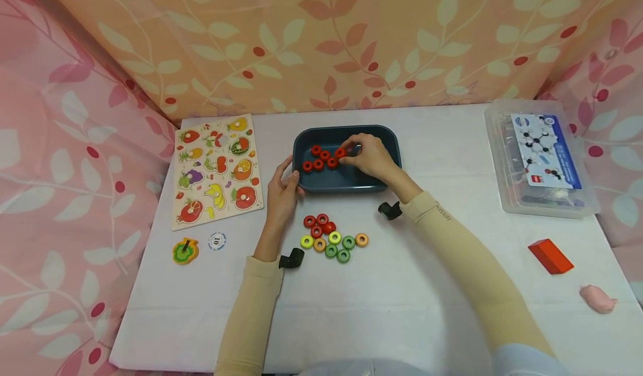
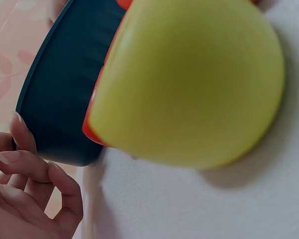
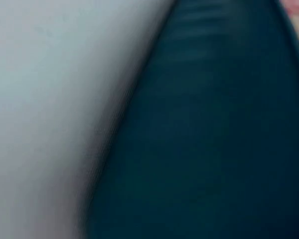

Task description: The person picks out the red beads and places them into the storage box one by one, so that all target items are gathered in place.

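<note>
My left hand point(image 1: 282, 194) holds the near left corner of a dark blue tray point(image 1: 346, 187), its thumb at the rim; in the left wrist view, bent fingers point(image 2: 27, 172) are at the tray wall. Over the tray's middle, my right hand point(image 1: 369, 155) pinches a red ring point(image 1: 340, 153) between thumb and index finger. Several other red rings point(image 1: 318, 165) lie grouped in the tray. In front of the tray are more red rings point(image 1: 308, 221), yellow-green rings point(image 1: 307, 242), orange rings point(image 1: 361, 240) and green rings point(image 1: 343, 255). The right wrist view has only the blurred tray wall point(image 3: 199, 139).
A wooden fruit puzzle board point(image 1: 228, 164) lies left of the tray, with a small tree piece point(image 1: 186, 251) and a round chip point(image 1: 217, 241) before it. On the right are a clear plastic case point(image 1: 542, 158), a red block point(image 1: 550, 256) and a pink toy point(image 1: 598, 299).
</note>
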The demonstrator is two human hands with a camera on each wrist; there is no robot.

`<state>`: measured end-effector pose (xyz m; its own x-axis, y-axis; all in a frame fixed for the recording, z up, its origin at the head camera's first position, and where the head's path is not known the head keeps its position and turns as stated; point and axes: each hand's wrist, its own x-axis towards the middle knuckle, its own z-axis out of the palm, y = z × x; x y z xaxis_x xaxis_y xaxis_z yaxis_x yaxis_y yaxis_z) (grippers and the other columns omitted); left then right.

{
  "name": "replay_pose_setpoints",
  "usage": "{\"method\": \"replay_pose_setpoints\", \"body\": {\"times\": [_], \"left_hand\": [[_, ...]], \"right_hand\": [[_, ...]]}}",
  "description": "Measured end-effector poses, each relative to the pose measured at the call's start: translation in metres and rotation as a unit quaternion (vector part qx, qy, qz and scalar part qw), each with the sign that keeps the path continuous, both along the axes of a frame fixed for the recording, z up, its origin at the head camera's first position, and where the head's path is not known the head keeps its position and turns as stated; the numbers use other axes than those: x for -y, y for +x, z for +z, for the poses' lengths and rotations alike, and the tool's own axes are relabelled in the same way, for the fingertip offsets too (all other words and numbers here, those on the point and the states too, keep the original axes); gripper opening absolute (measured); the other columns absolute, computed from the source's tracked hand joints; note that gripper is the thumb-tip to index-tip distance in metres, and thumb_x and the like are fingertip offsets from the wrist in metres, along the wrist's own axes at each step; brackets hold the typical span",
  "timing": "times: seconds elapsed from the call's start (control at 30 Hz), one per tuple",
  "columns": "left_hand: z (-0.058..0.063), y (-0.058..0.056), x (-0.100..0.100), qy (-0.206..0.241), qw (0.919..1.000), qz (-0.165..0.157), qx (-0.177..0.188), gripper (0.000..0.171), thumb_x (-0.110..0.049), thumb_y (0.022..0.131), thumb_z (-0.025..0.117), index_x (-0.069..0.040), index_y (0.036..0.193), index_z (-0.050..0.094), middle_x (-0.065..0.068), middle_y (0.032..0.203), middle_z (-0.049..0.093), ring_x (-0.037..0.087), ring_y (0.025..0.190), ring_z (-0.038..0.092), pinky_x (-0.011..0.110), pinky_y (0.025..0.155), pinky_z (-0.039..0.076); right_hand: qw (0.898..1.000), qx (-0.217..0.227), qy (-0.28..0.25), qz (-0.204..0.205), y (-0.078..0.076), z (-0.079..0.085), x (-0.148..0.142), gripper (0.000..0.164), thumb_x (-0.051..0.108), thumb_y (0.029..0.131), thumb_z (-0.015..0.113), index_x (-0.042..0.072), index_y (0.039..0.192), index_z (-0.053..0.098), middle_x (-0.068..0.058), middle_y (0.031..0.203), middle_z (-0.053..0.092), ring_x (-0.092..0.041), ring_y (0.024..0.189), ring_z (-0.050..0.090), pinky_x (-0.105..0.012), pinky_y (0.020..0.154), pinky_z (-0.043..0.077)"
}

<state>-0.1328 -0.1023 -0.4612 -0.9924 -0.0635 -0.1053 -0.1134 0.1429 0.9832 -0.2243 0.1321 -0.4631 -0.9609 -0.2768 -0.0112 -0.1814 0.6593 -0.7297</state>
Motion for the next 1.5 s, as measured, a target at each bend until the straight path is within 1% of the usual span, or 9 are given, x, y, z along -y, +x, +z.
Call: {"method": "replay_pose_setpoints", "body": {"times": [0.13,0.3,0.6,0.77,1.03,1.2,1.33,1.4,1.5], "left_hand": [[-0.001,-0.001,0.000,0.001,1.0000,0.002,0.000,0.047,-0.016,0.105,0.051,-0.013,0.151,0.044,0.042,0.081,0.056,0.057,0.079,0.051,0.023,0.055,0.034],[-0.002,-0.001,-0.001,-0.006,1.0000,0.000,-0.003,0.047,-0.017,0.105,0.051,-0.013,0.151,0.044,0.039,0.079,0.057,0.055,0.078,0.052,0.023,0.055,0.034],[-0.002,0.000,0.000,-0.009,0.9999,0.002,-0.003,0.046,-0.017,0.106,0.051,-0.014,0.151,0.044,0.038,0.079,0.058,0.054,0.077,0.053,0.022,0.054,0.034],[-0.002,0.000,-0.001,-0.002,1.0000,-0.001,-0.001,0.046,-0.017,0.106,0.051,-0.013,0.151,0.044,0.041,0.082,0.057,0.056,0.079,0.052,0.022,0.055,0.034],[-0.032,-0.009,0.003,0.002,0.9999,0.015,-0.003,0.045,-0.028,0.105,0.053,-0.028,0.149,0.047,0.023,0.071,0.060,0.041,0.069,0.054,0.023,0.052,0.033],[-0.010,-0.004,0.001,0.007,1.0000,0.003,0.005,0.047,-0.018,0.105,0.051,-0.016,0.152,0.043,0.037,0.078,0.058,0.054,0.076,0.052,0.023,0.053,0.035],[-0.004,-0.002,0.001,0.012,0.9999,-0.003,-0.003,0.047,-0.016,0.105,0.051,-0.013,0.151,0.043,0.038,0.079,0.058,0.054,0.077,0.053,0.023,0.056,0.038],[-0.004,-0.001,0.001,0.017,0.9998,-0.004,-0.005,0.047,-0.016,0.105,0.051,-0.012,0.151,0.043,0.039,0.079,0.057,0.054,0.077,0.052,0.023,0.057,0.039],[-0.004,-0.001,0.001,0.019,0.9998,-0.004,-0.004,0.047,-0.016,0.105,0.051,-0.012,0.151,0.043,0.040,0.080,0.056,0.054,0.077,0.050,0.023,0.057,0.039]], "right_hand": [[0.999,0.028,0.015,-0.026,-0.010,-0.005,0.002,0.030,0.025,0.084,0.082,0.014,0.110,0.074,-0.005,0.093,0.061,-0.023,0.079,0.051,-0.033,0.068,0.036],[0.998,0.046,0.030,-0.026,-0.014,-0.013,0.004,0.028,0.022,0.084,0.082,0.012,0.109,0.073,-0.005,0.086,0.065,-0.021,0.075,0.056,-0.032,0.067,0.039],[0.998,0.055,0.019,-0.013,-0.014,-0.018,0.003,0.027,0.020,0.084,0.082,0.011,0.108,0.073,-0.005,0.084,0.069,-0.019,0.075,0.060,-0.033,0.071,0.042],[0.998,0.046,0.043,-0.012,-0.009,-0.013,0.002,0.031,0.023,0.085,0.082,0.014,0.112,0.070,-0.004,0.089,0.069,-0.019,0.080,0.062,-0.037,0.076,0.045],[0.994,-0.031,0.096,0.037,0.019,0.007,0.007,0.034,0.027,0.088,0.077,0.013,0.118,0.068,-0.001,0.097,0.067,-0.019,0.079,0.059,-0.037,0.068,0.046],[0.987,-0.094,0.102,0.075,0.048,0.021,0.015,0.033,0.025,0.089,0.077,0.010,0.116,0.068,-0.002,0.099,0.068,-0.017,0.075,0.059,-0.033,0.061,0.047],[0.979,-0.131,0.070,0.142,0.073,0.026,0.022,0.028,0.022,0.089,0.076,0.012,0.114,0.068,-0.004,0.099,0.068,-0.015,0.074,0.059,-0.029,0.063,0.049],[0.973,-0.128,0.056,0.184,0.084,0.026,0.025,0.028,0.021,0.089,0.076,0.012,0.115,0.068,-0.002,0.099,0.068,-0.016,0.075,0.060,-0.028,0.065,0.049],[0.967,-0.087,0.059,0.230,0.097,0.021,0.029,0.026,0.023,0.091,0.073,0.013,0.115,0.068,0.002,0.096,0.067,-0.015,0.074,0.059,-0.027,0.066,0.049]]}}
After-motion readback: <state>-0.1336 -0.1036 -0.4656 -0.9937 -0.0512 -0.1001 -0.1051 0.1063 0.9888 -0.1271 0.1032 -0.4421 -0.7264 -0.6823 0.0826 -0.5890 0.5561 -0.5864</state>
